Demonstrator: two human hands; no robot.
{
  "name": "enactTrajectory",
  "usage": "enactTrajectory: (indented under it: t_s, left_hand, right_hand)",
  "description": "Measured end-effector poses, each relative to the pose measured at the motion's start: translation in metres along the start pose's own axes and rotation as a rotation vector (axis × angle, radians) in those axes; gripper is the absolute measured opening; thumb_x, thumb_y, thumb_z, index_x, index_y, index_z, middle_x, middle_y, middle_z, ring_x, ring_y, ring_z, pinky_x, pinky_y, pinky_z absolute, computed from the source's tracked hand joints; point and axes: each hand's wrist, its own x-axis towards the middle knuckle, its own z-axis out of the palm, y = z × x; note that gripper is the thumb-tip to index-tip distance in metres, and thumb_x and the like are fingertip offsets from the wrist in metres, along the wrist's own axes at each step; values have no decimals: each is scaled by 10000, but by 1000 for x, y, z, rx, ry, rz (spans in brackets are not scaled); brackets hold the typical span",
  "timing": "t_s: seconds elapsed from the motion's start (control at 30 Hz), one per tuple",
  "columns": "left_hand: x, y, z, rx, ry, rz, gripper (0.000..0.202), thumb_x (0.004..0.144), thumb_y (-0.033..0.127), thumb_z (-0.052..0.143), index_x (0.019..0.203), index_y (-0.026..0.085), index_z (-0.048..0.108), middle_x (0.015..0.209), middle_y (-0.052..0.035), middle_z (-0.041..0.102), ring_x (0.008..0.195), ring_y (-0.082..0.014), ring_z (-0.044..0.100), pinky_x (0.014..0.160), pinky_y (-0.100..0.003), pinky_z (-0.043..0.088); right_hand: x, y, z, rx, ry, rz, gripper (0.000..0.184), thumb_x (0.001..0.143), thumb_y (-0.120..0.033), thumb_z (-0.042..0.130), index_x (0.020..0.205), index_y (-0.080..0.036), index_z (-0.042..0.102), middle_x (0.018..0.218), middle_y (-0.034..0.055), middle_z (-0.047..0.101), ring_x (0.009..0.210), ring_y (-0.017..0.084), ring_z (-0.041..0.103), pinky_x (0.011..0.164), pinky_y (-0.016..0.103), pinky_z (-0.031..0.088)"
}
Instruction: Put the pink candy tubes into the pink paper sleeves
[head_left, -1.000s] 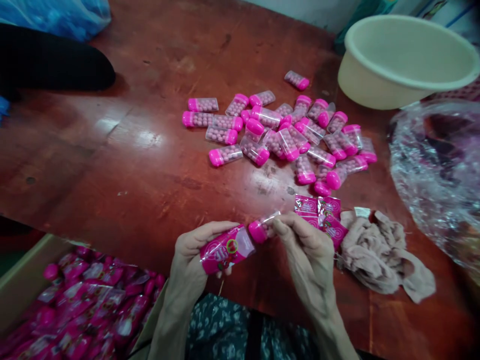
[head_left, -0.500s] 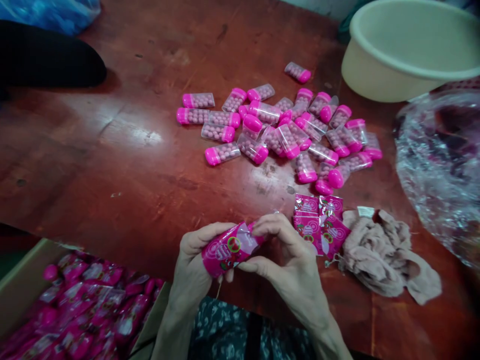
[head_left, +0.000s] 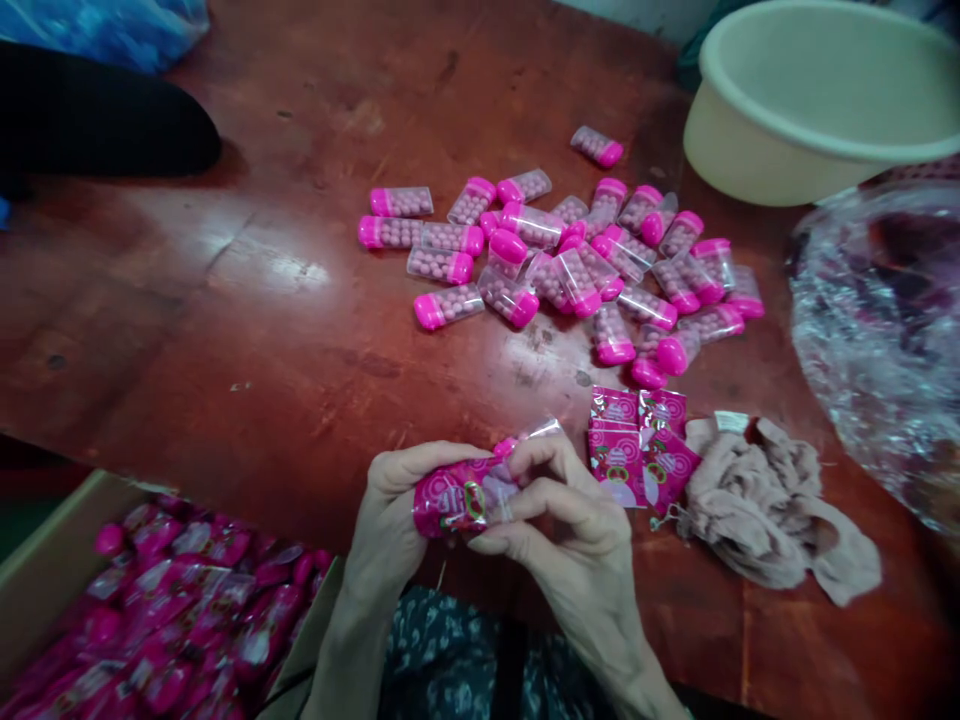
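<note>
My left hand (head_left: 394, 520) is closed around a pink printed sleeve (head_left: 454, 497) at the table's near edge. My right hand (head_left: 566, 520) pinches a small clear candy tube with a pink cap (head_left: 525, 437), whose capped end sits at the sleeve's mouth. A short stack of flat pink sleeves (head_left: 637, 440) lies just right of my hands. Further back, a heap of several pink-capped tubes (head_left: 570, 265) filled with pink balls is spread on the red-brown table (head_left: 247, 300).
A cardboard box (head_left: 45, 560) at lower left holds several sleeved tubes. A crumpled beige cloth (head_left: 765, 505) lies at right, a clear plastic bag (head_left: 877, 330) beyond it, a cream basin (head_left: 817, 95) at top right. A person's dark sleeve (head_left: 97, 110) rests at far left.
The tube in my right hand has gone from just outside the sleeve's mouth to partly inside it. My hands have drawn together.
</note>
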Motion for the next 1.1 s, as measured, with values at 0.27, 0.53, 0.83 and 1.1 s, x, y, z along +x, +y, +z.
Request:
enactTrajectory:
  t_s: [0.27,0.53,0.83,1.1]
  left_hand:
    - [-9,-8,8,-65,137,-20,181,647,69,692,738,214,752,662,12,725,547,-104,624,527,-153,489]
    - [-4,2,7,-210,133,-64,188,572,63,674,666,201,762,596,-11,717,482,-120,610,447,-170,484]
    - [1,-1,-1,-213,218,-29,147,544,93,694,638,186,758,587,-25,713,475,-122,612,467,-178,495]
    - [0,-4,-5,-135,106,-30,192,593,62,672,691,196,768,644,-30,738,544,-143,655,543,-189,523]
  right_hand:
    - [-3,1,-13,-126,-48,-110,58,808,-290,652,760,-272,678,884,10,540,865,199,530,772,362,445]
    - [23,23,-46,-903,-60,-173,267,867,-178,530,1131,-215,549,1246,117,465,1146,303,370,930,486,392]
    - [16,12,-47,-585,3,92,109,861,-285,574,830,-217,495,710,-17,559,615,146,526,542,250,418]
    - [10,-3,-58,-44,-160,266,81,861,-315,591,906,-254,620,752,-44,598,681,93,555,593,166,439]
